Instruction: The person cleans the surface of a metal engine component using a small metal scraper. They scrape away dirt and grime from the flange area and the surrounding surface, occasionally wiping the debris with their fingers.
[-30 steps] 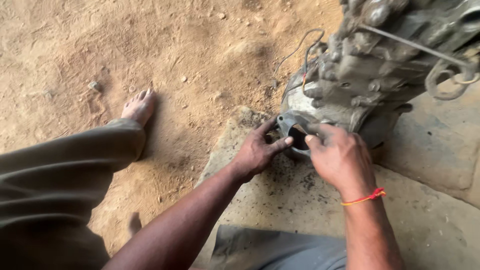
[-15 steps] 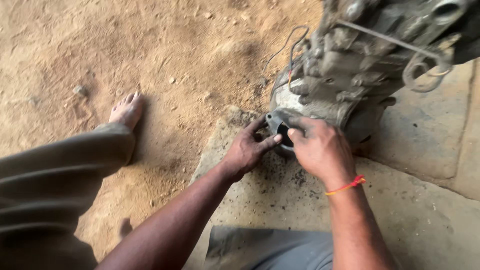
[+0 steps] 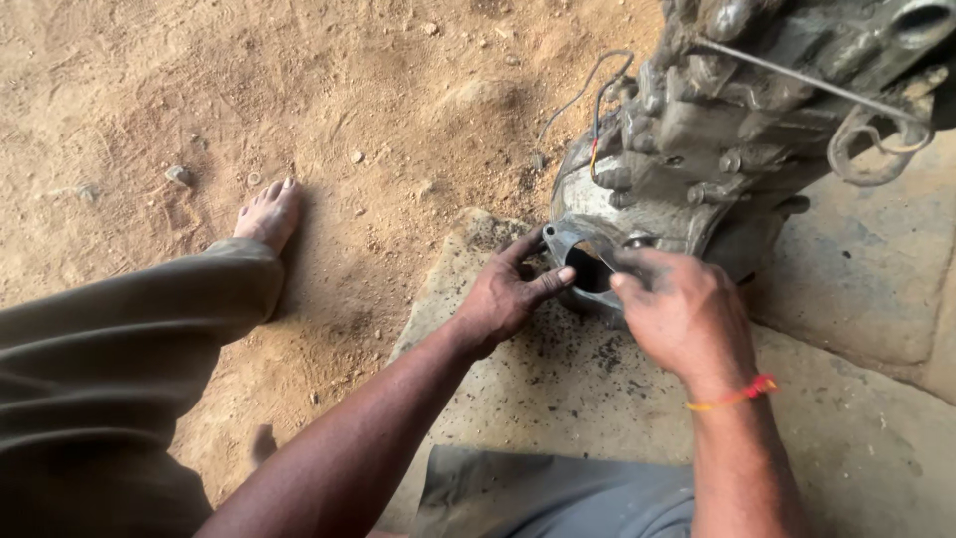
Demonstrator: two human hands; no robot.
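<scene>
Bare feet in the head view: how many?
1. The bare foot rests on the dirt at left, past the trouser leg, well apart from both hands on the engine housing. A second foot may be hidden.

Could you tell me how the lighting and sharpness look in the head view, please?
Head view: soft daylight on the dirt ground, no glare; deep shade at the right edge beside the engine casing; left hand and right hand fairly sharp at the round opening.
</scene>
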